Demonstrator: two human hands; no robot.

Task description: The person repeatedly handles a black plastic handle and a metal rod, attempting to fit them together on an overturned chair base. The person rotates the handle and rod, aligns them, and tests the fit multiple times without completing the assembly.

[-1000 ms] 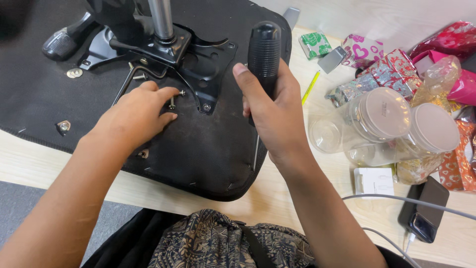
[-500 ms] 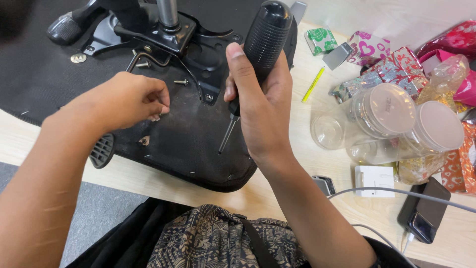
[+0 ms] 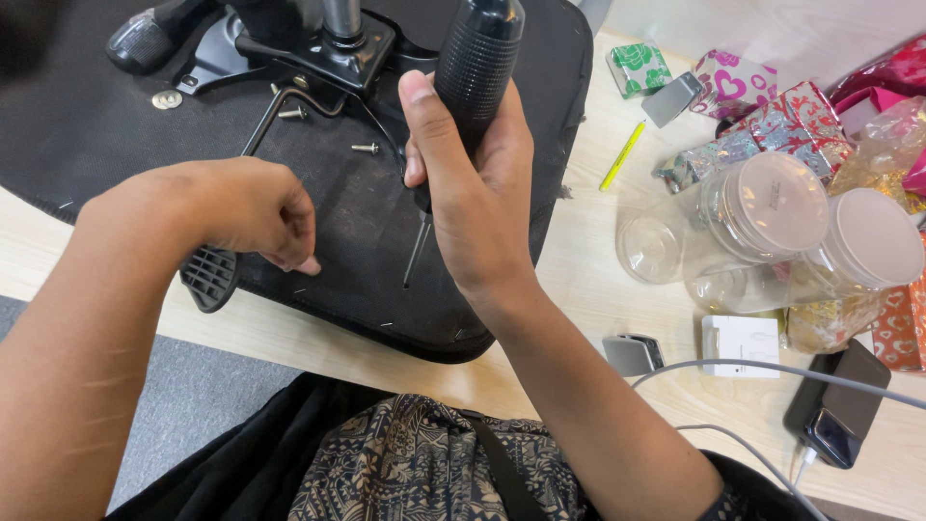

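Note:
My right hand (image 3: pixel 477 203) grips a screwdriver (image 3: pixel 470 68) by its thick black handle, with the thin shaft pointing down at the black underside of an upturned chair seat (image 3: pixel 357 217). My left hand (image 3: pixel 246 207) hovers over the seat's near edge with fingertips pinched together; whether a small part sits between them I cannot tell. A loose screw (image 3: pixel 365 148) lies on the seat, and a second screw (image 3: pixel 290 113) rests near the black metal mechanism plate (image 3: pixel 318 48) with its steel post. A bent hex key (image 3: pixel 280 111) lies beside it.
The seat lies on a light wooden table (image 3: pixel 588 280). Two clear plastic jars (image 3: pixel 733 227) lie on their sides at right, among wrapped gifts (image 3: pixel 772 121), a yellow pen (image 3: pixel 623 154), a phone (image 3: pixel 834 405) on a cable and a white charger (image 3: pixel 741 344). Washers (image 3: pixel 166 98) sit at upper left.
My left hand has pulled back from the mechanism toward the seat's near edge. My right hand has raised the screwdriver and shifted left over the seat.

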